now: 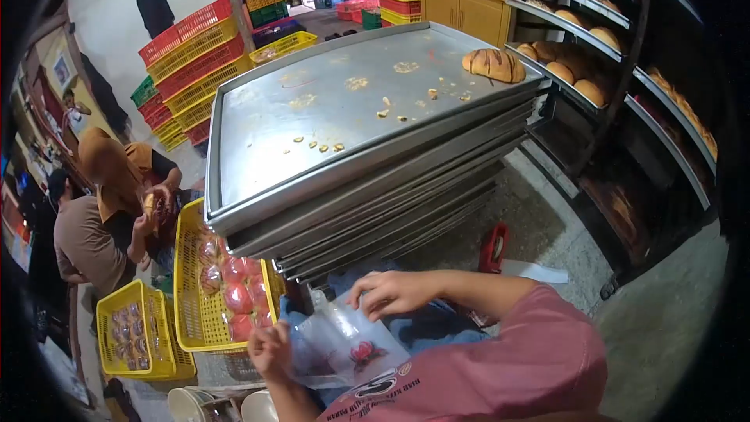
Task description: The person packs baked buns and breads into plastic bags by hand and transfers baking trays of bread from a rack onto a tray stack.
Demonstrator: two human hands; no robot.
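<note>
A clear plastic bag [332, 348] with a printed pink flower lies over my lap, between my two hands. My left hand [269, 350] is closed at the bag's left edge, its fingers curled in a pinch. Bent over the upper right part of the bag, my right hand [384, 294] has its fingers closed on the plastic. In front of me, one striped bread loaf [494, 66] rests at the far right corner of a metal tray [312, 137], the top of a tall stack. Bread scraps and greasy marks dot its surface.
A yellow crate [187, 309] of wrapped breads stands at my left, beside a smaller yellow crate [108, 344]. Two people sit further left; one [129, 180] handles a bread. A rack [644, 55] of loaves stands right. A red tape dispenser [492, 248] lies on the floor.
</note>
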